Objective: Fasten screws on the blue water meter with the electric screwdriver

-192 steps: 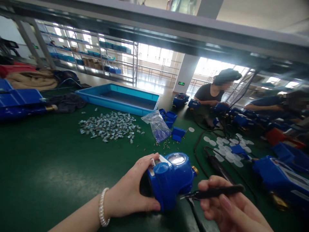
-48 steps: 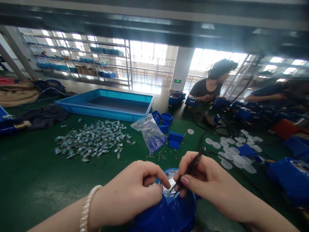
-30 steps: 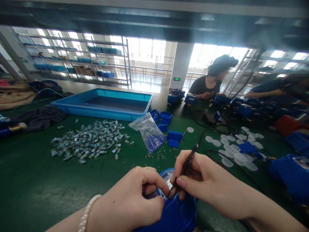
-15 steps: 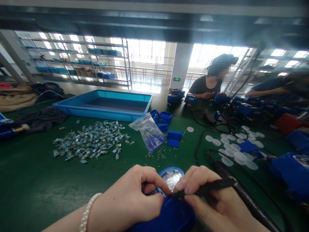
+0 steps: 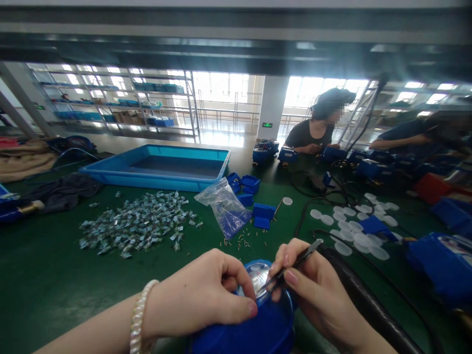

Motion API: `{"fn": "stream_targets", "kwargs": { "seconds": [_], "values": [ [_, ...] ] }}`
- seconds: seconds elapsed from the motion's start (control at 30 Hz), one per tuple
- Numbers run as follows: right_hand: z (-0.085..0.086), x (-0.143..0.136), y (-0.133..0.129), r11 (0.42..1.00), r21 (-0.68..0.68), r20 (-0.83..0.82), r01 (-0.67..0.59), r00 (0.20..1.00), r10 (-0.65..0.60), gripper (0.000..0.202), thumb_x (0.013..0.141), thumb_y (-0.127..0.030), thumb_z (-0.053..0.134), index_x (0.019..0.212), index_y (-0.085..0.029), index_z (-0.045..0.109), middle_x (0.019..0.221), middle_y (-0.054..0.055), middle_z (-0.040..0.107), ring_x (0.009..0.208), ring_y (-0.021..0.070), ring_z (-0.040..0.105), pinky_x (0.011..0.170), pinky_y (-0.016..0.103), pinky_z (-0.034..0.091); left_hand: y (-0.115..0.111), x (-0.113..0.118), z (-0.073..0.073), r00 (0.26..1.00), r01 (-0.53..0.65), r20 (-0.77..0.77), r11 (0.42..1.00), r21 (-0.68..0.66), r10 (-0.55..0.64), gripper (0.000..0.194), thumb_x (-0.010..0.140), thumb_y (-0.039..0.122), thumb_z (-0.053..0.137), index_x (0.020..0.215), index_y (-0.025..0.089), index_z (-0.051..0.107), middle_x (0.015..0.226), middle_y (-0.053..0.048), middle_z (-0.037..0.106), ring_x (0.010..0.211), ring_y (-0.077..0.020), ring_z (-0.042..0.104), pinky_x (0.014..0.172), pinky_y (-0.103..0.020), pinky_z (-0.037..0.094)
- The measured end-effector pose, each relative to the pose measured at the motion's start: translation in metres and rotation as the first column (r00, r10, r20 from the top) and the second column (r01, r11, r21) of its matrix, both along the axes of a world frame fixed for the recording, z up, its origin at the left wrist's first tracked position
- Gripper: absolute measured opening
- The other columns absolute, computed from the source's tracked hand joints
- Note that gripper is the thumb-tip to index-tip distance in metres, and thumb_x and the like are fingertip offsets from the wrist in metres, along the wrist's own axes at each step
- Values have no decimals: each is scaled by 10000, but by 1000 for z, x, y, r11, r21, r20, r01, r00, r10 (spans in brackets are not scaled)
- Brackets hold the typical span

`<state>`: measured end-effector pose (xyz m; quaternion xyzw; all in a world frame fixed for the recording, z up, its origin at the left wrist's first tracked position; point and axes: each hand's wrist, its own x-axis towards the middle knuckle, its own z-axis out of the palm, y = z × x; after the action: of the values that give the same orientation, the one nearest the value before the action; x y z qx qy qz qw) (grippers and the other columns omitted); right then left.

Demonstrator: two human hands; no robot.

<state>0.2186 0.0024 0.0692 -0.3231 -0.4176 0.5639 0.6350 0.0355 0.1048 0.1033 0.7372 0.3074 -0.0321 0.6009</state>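
The blue meter sits on the green counter at the bottom middle of the view, right in front of the person, its round clear window facing up. The left hand curls over the meter's left side, fingers bent and thumb pressed on the blue housing, steadying it; a bead bracelet circles that wrist. The right hand pinches black tweezers between thumb and forefinger, the tips angled down onto the window's right edge. What the tips hold, if anything, is too small to tell.

As a judgement, the work on this meter is mid-way: the housing looks assembled and the window is in place, but the tweezers are at the window's rim, so some small fitting there seems not yet finished. Whether a cover goes on afterwards cannot be told.

From the meter, tiny brass pins lie scattered at 12 o'clock, just beyond the hands, with a clear bag behind them. A heap of small grey parts lies at 10 o'clock, and a blue tray farther off in the same direction. Small blue caps sit at 12 o'clock past the bag. White discs are spread at 2 o'clock, and a thick black cable runs past the right hand at 3 o'clock. Another blue meter lies near the right edge. Two other people work at the counter's far side.
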Motion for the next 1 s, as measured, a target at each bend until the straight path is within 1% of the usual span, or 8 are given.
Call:
{"fn": "stream_targets", "kwargs": {
  "seconds": [0.1,0.2,0.43,0.63,0.77,0.9,0.93,1.0],
  "values": [
    [-2,-3,2,1000,-3,-103,29,994,-29,117,826,-188,669,853,-190,555,833,0,665,675,119,661,628,220,521,4,10,13,995,65,-83,992,111,-55,182,673,308,681,778,160,679,500,83,362,464,-77,283,412,-225,165],
    [-2,-5,-1,998,4,-120,66,991,-65,121,814,-184,677,850,-188,561,819,4,673,675,130,664,636,236,529,1,15,22,985,124,-144,971,203,-96,157,692,294,625,766,163,669,531,69,439,484,-87,357,424,-212,215],
    [1,-11,-14,981,32,-93,191,978,-187,94,829,-190,663,870,-202,580,852,7,686,766,150,669,691,259,546,-6,16,28,965,207,-230,903,377,-126,201,764,339,541,803,166,636,600,37,523,546,-122,459,464,-213,299],
    [8,-13,-29,965,35,-60,261,964,-258,77,839,-205,653,885,-211,591,881,17,670,809,170,657,714,292,543,-13,20,32,974,180,-208,863,472,-90,163,749,258,519,721,155,642,540,23,501,515,-132,431,480,-243,272],
    [15,-18,-42,950,49,-41,309,951,-307,73,838,-223,661,871,-216,597,868,9,671,787,155,654,726,284,531,-16,18,29,993,77,-109,912,403,-36,113,717,246,574,698,156,639,534,27,502,510,-129,413,487,-245,261],
    [10,-44,-48,938,179,39,298,950,-309,97,812,-270,686,833,-215,608,826,30,683,832,183,666,789,316,511,2,2,16,990,-135,59,982,130,129,180,725,320,627,712,141,610,614,8,553,536,-116,449,508,-219,334],
    [6,-55,-47,927,240,79,288,946,-314,101,804,-287,686,836,-218,619,817,40,689,852,205,671,820,355,506,10,-5,10,974,-207,107,978,36,202,203,742,342,617,727,140,592,659,-3,567,563,-115,477,531,-211,370],
    [-4,-82,-39,887,366,179,280,915,-362,121,775,-319,688,844,-226,653,805,51,708,882,242,679,907,435,472,24,-19,-4,910,-355,175,924,-139,376,201,769,344,582,761,146,552,762,-30,586,646,-118,538,608,-205,436]
  ]
}}
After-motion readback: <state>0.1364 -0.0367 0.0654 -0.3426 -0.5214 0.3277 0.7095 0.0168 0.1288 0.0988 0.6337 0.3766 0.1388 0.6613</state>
